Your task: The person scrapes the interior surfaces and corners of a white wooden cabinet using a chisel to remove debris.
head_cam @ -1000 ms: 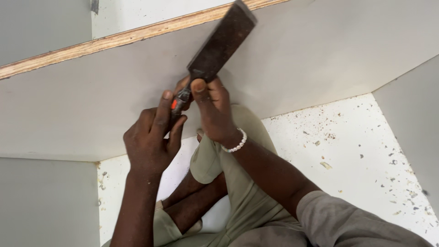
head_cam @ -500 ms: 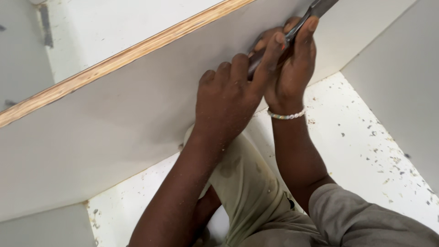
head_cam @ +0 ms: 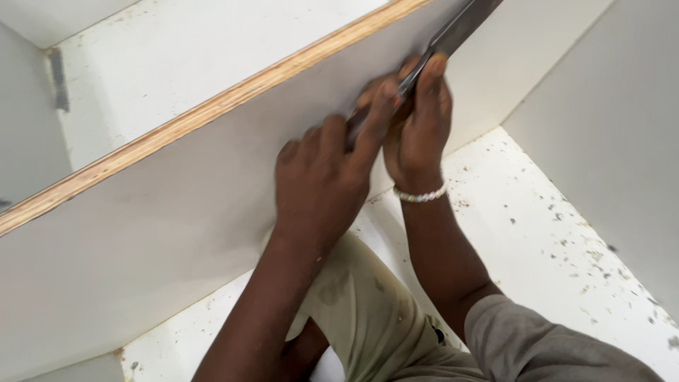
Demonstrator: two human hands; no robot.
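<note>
Both hands, left hand and right hand, clamped around dark flat tool against white panel near plywood edge, work seemingly midway, debris littering cabinet floor.

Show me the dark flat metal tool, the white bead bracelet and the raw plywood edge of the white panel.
Dark flat metal tool [head_cam: 463,27], head view, on its blade.
White bead bracelet [head_cam: 420,196], head view, mid-band at the wrist.
Raw plywood edge [head_cam: 212,113], head view, mid-strip.
</note>
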